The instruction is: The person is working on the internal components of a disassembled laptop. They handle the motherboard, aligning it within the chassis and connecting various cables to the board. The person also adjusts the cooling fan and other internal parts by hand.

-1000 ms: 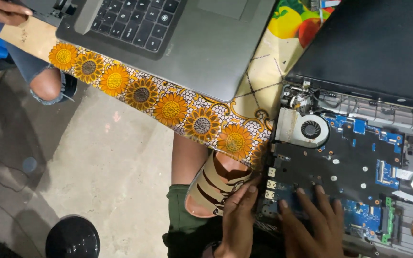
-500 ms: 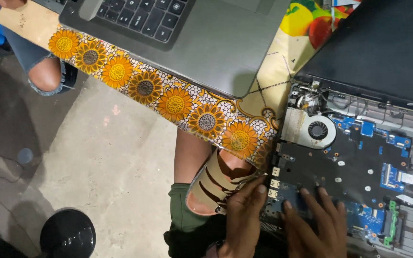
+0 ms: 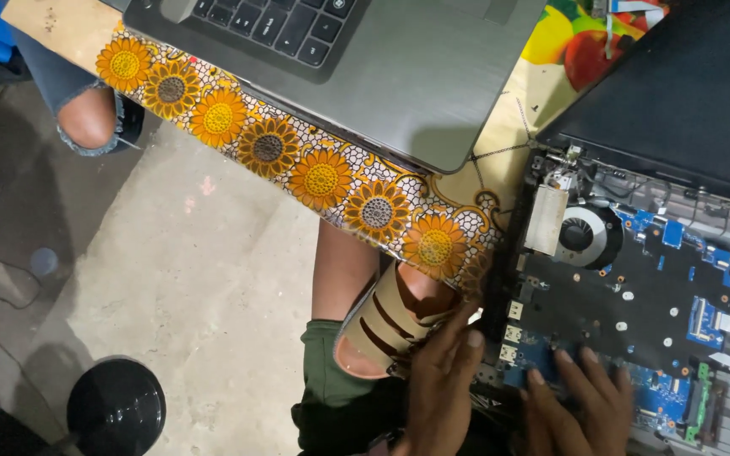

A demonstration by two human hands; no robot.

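An opened laptop base [image 3: 635, 295] lies at the right, showing its dark circuit board, a round cooling fan [image 3: 582, 234] and blue parts. My left hand [image 3: 443, 384] rests at the base's near left corner, fingers together against its edge. My right hand [image 3: 576, 405] lies flat on the board near its front edge, fingers spread over a blue section. Neither hand holds a tool that I can see. The bottoms of both hands are cut off by the frame.
A closed-case grey laptop [image 3: 365, 59] with a keyboard sits on a table with a sunflower-patterned cloth [image 3: 297, 160]. A dark lid [image 3: 686, 93] stands behind the opened base. A sandalled foot [image 3: 386, 325], another person's bare knee [image 3: 86, 122], a black round stool [image 3: 116, 409] and concrete floor lie below.
The view has drifted, so everything sits further right and lower. My two hands stay at the front left of the opened base with little change.
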